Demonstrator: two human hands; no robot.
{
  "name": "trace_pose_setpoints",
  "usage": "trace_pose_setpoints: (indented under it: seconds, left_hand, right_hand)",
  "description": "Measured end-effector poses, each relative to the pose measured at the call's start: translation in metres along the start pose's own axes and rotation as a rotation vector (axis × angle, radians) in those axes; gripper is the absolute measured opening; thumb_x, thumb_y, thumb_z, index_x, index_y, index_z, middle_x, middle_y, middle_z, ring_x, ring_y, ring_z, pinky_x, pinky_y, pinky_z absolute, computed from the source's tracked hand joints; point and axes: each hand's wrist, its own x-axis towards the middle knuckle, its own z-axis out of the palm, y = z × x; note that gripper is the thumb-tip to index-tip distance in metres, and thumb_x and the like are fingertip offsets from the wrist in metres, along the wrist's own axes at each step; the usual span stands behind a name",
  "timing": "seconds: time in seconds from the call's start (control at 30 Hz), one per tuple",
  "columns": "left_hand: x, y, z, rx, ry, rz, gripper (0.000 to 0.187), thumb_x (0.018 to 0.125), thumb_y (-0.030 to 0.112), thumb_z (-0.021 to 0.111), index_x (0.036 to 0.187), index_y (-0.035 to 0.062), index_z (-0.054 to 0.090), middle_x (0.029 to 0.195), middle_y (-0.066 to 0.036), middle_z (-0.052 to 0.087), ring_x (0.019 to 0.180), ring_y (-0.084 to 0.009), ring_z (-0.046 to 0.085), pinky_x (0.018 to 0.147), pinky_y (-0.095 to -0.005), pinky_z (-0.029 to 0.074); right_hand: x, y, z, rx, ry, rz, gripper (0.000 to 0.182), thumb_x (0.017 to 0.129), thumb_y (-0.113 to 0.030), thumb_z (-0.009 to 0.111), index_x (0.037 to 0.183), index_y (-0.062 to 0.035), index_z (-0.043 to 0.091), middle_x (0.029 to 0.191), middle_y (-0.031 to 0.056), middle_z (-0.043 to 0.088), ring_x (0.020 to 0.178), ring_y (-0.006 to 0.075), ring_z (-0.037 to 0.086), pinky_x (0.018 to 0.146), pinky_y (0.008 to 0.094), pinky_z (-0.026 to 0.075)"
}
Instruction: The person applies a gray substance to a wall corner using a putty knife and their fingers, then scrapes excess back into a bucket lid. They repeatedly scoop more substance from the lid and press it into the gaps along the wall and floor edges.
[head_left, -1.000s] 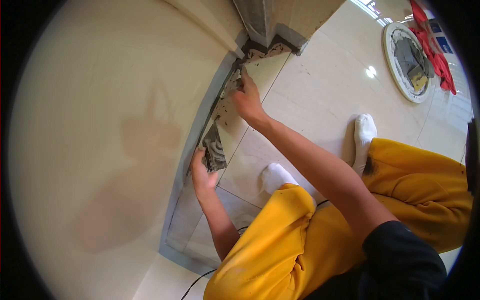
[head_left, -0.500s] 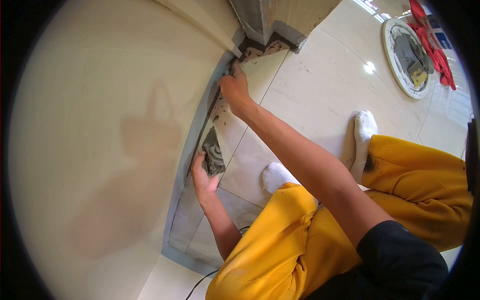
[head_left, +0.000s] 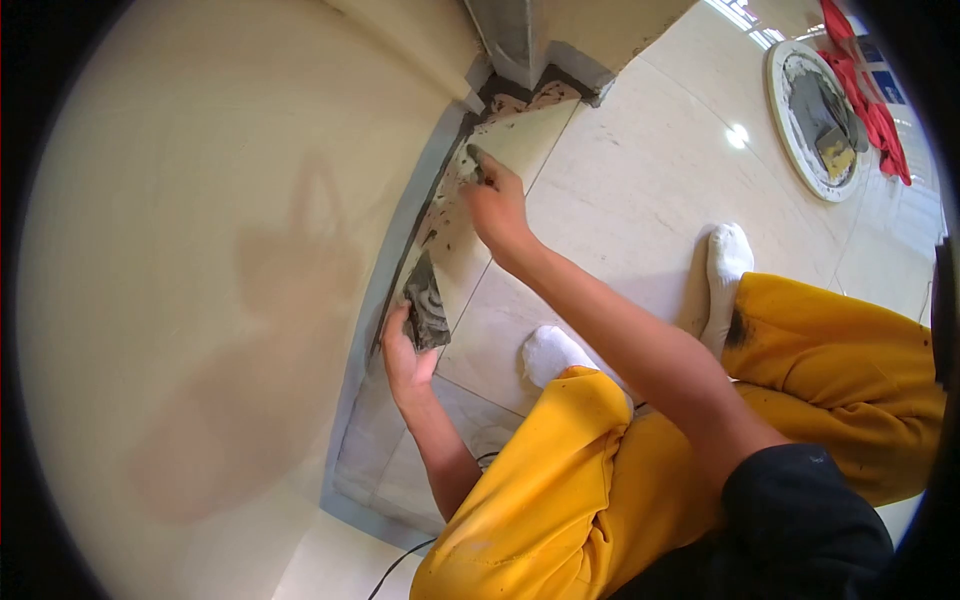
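Note:
My left hand (head_left: 405, 355) is closed on the edge of a flat, roughly triangular plate (head_left: 428, 305) smeared with grey mortar, low over the floor beside the wall. My right hand (head_left: 495, 205) is farther up along the wall's foot, just above the floor tile. Its index finger reaches out, with dark grey paste on the fingertip, while the other fingers are curled in and partly hidden. Below it, a dark gap (head_left: 432, 200) runs between the tile (head_left: 525, 150) and the grey band at the base of the wall, with crumbs of mortar scattered on the tile.
A cream wall (head_left: 200, 200) rises on the left, and a metal door frame (head_left: 508, 40) stands at the top. At the upper right lies a round white tray (head_left: 782, 130) of grey mortar with a yellowish scraper (head_left: 836, 152), beside a red cloth (head_left: 880, 130). A black cable (head_left: 395, 568) trails at the bottom.
My right hand has lifted from the gap at the wall and drawn back toward me, over the tile. My left hand with the plate has barely moved.

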Motion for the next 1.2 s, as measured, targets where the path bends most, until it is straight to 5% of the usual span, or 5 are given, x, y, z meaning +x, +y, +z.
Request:
trace_pose_setpoints:
  seconds: [0.17,0.4,0.77,0.93,1.2]
  left_hand:
    - [0.000,0.004,0.009,0.061,-0.026,-0.047,0.026,0.079,0.014,0.048,0.100,0.0000,0.052,0.098,-0.008,0.056,0.088,-0.0182,0.055,0.077,-0.0312,0.044]
    - [-0.010,0.015,0.019,0.252,-0.129,0.026,0.024,0.076,0.015,0.050,0.097,0.0035,0.053,0.092,-0.005,0.055,0.084,-0.0161,0.053,0.073,-0.0299,0.043]
    - [-0.008,0.012,0.015,0.193,-0.129,0.078,0.027,0.078,0.016,0.047,0.102,0.0022,0.051,0.095,-0.006,0.055,0.086,-0.0160,0.053,0.075,-0.0296,0.043]
    - [0.002,0.007,0.007,0.082,-0.120,0.064,0.024,0.078,0.010,0.043,0.099,0.0002,0.050,0.095,-0.008,0.055,0.086,-0.0170,0.054,0.074,-0.0308,0.046]
    - [-0.003,0.013,0.006,0.274,-0.040,0.087,0.026,0.078,0.015,0.046,0.100,0.0016,0.053,0.095,-0.006,0.057,0.084,-0.0162,0.055,0.073,-0.0293,0.044]
  right_hand:
    - [-0.039,-0.009,-0.045,-0.506,-0.643,-0.440,0.048,0.064,0.001,0.048,0.111,-0.0055,0.053,0.074,0.0071,0.040,0.068,0.0162,0.038,0.066,0.0262,0.035]
    - [-0.057,-0.036,-0.046,-0.719,-1.080,-0.366,0.052,0.062,0.002,0.050,0.113,-0.0076,0.052,0.078,0.0087,0.045,0.068,0.0213,0.042,0.064,0.0301,0.039]
    - [-0.055,-0.032,-0.052,-0.552,-1.161,-0.337,0.053,0.059,0.006,0.051,0.111,-0.0057,0.053,0.080,0.0117,0.045,0.075,0.0257,0.044,0.068,0.0310,0.038]
    - [-0.057,-0.019,-0.053,-0.973,-0.927,-0.982,0.055,0.058,0.010,0.048,0.111,-0.0069,0.053,0.079,0.0104,0.044,0.074,0.0246,0.043,0.069,0.0300,0.036]
    - [-0.059,-0.007,-0.046,-0.765,-0.747,-0.807,0.051,0.058,0.011,0.047,0.106,-0.0039,0.054,0.077,0.0089,0.044,0.071,0.0249,0.044,0.069,0.0312,0.038]
